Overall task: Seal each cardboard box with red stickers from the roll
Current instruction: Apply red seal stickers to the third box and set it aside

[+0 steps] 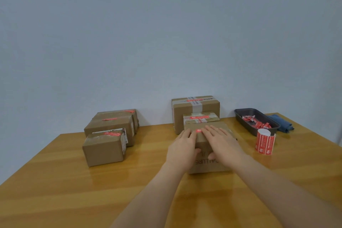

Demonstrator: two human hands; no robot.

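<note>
Both hands lie flat on the nearest cardboard box, at the table's centre: left hand and right hand, fingers straight, pressing a red sticker on the lid. Judgement: rub outward along the seam so the edges bond. The sticker roll stands just right. Beyond, a tray of peeled scraps and a blue cloth. Sealed boxes sit left and behind; nothing obstructs.
</note>
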